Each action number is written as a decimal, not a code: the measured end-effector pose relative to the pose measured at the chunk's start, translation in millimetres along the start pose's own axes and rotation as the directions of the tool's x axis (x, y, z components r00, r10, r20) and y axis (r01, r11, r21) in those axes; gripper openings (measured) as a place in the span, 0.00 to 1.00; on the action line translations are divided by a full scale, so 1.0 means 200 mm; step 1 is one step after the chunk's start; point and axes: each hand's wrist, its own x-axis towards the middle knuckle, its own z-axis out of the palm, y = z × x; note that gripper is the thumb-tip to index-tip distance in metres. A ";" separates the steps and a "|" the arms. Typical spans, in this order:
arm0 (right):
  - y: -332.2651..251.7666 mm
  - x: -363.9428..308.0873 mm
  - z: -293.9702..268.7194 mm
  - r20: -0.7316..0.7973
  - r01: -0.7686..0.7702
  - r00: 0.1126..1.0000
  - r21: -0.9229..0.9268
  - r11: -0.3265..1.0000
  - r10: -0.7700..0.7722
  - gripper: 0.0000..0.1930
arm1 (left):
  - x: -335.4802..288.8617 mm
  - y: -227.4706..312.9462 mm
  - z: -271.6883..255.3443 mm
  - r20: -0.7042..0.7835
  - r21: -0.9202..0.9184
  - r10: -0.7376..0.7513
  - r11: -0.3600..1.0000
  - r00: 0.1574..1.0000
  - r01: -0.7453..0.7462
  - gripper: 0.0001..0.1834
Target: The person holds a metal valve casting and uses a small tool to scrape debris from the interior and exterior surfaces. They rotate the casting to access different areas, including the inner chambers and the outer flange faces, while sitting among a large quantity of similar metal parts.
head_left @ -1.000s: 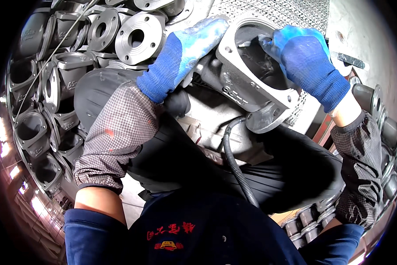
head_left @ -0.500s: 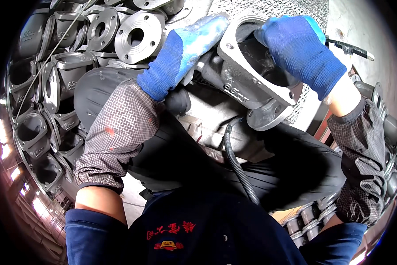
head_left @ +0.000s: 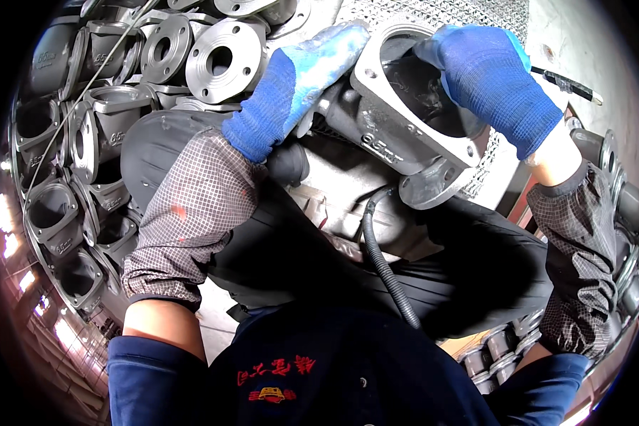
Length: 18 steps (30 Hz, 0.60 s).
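Note:
A grey cast-metal valve body (head_left: 390, 135) lies tilted in front of me, its wide square-flanged opening facing up and a round flange at its near end. My left hand (head_left: 326, 60), in a blue coated glove, holds its left side, fingers along the flange edge. My right hand (head_left: 486, 82), also gloved, is closed over the right rim of the opening, with the thumb side reaching over the cavity. A black rod-shaped tool (head_left: 571, 85) with a pale tip sticks out behind the right hand; its other end is hidden by the glove.
Many similar grey castings (head_left: 106, 128) are stacked at left, with a round-flanged one (head_left: 220, 62) close to my left wrist. More castings (head_left: 628, 213) stand at far right. Woven metal mesh (head_left: 475, 14) lies behind the valve body. A ribbed black hose (head_left: 383, 263) runs between my legs.
My right hand has shifted slightly right and toward me, and the black rod has moved with it. More of the cavity shows. My left hand and the valve body have barely moved.

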 end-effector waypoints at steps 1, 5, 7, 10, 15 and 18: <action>0.00 -0.02 -0.03 0.061 0.023 0.998 -0.037 0.999 -0.021 0.19 | 0.00 -0.01 0.00 -0.027 0.133 0.187 0.974 0.982 -0.182 0.24; -0.03 0.01 -0.04 0.190 -0.018 0.981 -0.093 0.996 0.035 0.17 | -0.01 -0.01 0.00 -0.013 0.061 0.104 0.993 0.994 -0.103 0.24; -0.03 0.00 -0.08 0.267 -0.029 0.962 -0.082 0.996 0.050 0.17 | -0.01 -0.01 0.00 -0.011 0.038 0.085 0.996 0.996 -0.085 0.24; -0.04 -0.02 -0.11 0.466 -0.010 0.884 -0.073 0.997 0.043 0.15 | -0.01 0.01 -0.02 -0.007 -0.029 0.028 0.999 1.000 -0.028 0.24; -0.02 -0.10 0.08 -0.060 0.009 0.998 -0.043 0.999 -0.012 0.14 | -0.01 -0.02 0.01 0.019 0.084 0.062 0.995 0.998 -0.063 0.24; -0.04 -0.07 0.04 -0.106 0.012 0.994 -0.029 1.000 -0.015 0.11 | -0.02 -0.01 0.00 -0.007 -0.059 0.020 0.998 1.000 -0.021 0.25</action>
